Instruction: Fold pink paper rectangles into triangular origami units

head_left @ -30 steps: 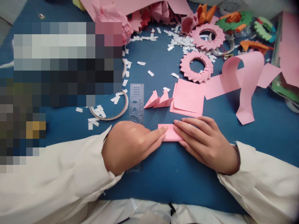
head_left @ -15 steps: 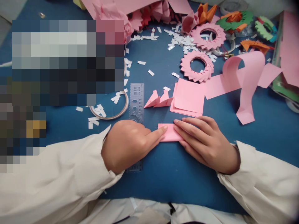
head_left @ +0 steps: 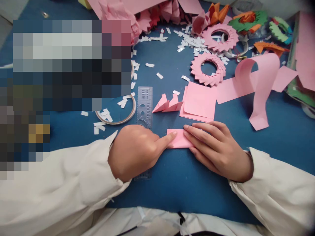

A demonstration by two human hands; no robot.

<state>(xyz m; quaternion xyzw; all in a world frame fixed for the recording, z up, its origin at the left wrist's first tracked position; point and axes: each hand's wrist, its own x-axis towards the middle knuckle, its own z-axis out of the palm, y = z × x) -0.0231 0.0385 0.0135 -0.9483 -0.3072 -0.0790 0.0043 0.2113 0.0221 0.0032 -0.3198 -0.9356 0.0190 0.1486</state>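
Note:
A folded pink paper strip (head_left: pixel 178 139) lies flat on the blue table between my hands. My left hand (head_left: pixel 136 150) presses one extended finger on the strip's left part, its other fingers curled under and mostly hidden. Stretched fingers of my right hand (head_left: pixel 216 147) rest flat over the strip's right end. Just beyond it are two small folded pink pieces (head_left: pixel 169 104) and a stack of pink squares (head_left: pixel 199 102). A clear ruler (head_left: pixel 144 106) lies partly beneath my left hand.
Two pink paper rings (head_left: pixel 208 69) sit farther back among white scraps (head_left: pixel 194 42). A long pink strip (head_left: pixel 267 77) curls up at the right. A roll ring (head_left: pixel 116 123) lies at the left. Orange and green folded pieces (head_left: pixel 248 21) are at the back right.
Both hands stay nearly in place on the strip. The whole view has shifted very slightly.

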